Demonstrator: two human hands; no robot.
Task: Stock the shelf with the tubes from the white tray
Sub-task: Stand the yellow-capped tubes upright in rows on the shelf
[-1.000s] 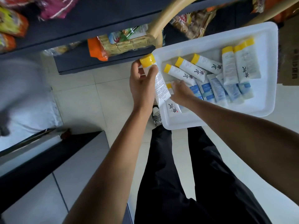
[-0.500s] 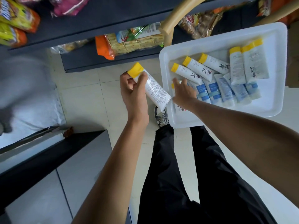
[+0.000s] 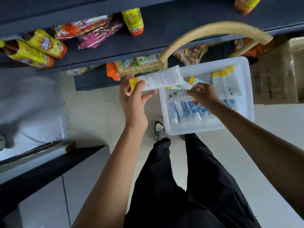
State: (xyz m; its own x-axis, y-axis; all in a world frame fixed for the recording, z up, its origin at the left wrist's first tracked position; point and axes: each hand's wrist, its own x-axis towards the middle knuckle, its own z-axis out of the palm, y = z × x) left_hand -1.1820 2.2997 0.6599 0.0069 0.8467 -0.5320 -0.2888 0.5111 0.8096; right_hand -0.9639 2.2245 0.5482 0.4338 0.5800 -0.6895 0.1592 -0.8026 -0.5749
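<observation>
Tubes (image 3: 230,86) with yellow caps are lying loose in the white tray (image 3: 213,125), their blue-banded ends crowding its near side. We are gripping one tube (image 3: 161,78) at its cap end in our left hand (image 3: 134,99), its crimped end reaching over the tray's far corner. Our right hand (image 3: 204,96) is pinching a second tube (image 3: 176,94) above the tray. Snack packets (image 3: 47,45) are sitting on the dark shelf (image 3: 164,38) beyond.

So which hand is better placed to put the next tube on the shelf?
Left. The left hand holds a yellow-capped tube raised beside the lower shelf, outside most of the white tray. The right hand is over the tray, pinching a second tube above the others.
</observation>
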